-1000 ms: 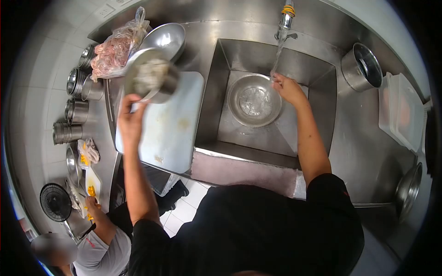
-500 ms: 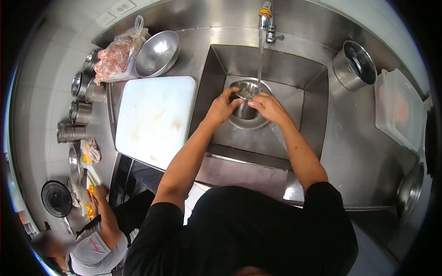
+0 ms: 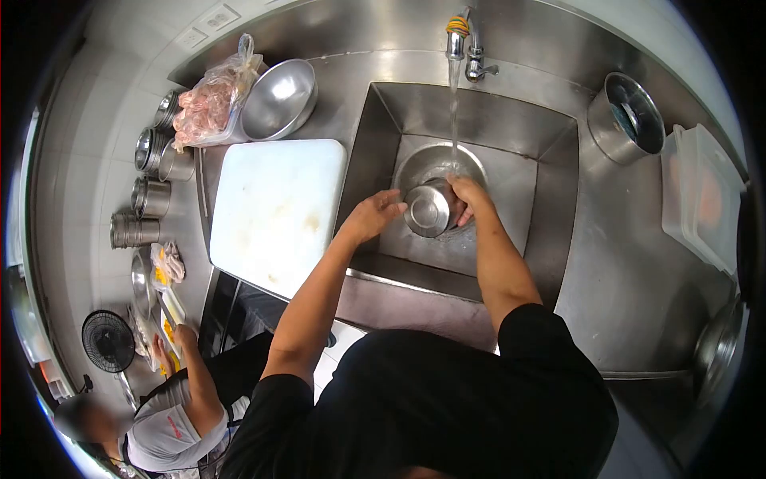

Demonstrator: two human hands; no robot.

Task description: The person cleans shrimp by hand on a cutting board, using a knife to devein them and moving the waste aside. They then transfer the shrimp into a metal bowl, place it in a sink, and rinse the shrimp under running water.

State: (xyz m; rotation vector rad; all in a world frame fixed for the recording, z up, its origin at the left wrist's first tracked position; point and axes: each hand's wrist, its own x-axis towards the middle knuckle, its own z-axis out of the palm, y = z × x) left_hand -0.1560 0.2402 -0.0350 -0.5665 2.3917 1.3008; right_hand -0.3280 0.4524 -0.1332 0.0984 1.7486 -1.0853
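Note:
My right hand (image 3: 472,199) grips a small steel canister (image 3: 428,212) by its right side. The canister is tipped so that its round base faces up toward me. On the other side, my left hand (image 3: 375,216) has its fingers apart, with the fingertips close to the canister's edge. Beneath and behind the canister, a wide steel bowl (image 3: 412,162) rests in the sink (image 3: 511,243). Water (image 3: 455,120) streams down from the tap (image 3: 456,41) beside my right hand.
Left of the sink lies a white cutting board (image 3: 275,211). Behind it are an empty steel bowl (image 3: 279,100) and bagged meat (image 3: 211,108). A steel pot (image 3: 610,132) and plastic containers (image 3: 698,199) stand at right. A co-worker (image 3: 171,415) cuts something yellow at lower left.
The canister has turned from mouth up to base up. My left hand has come off it and moved left and down, while my right hand now holds its side.

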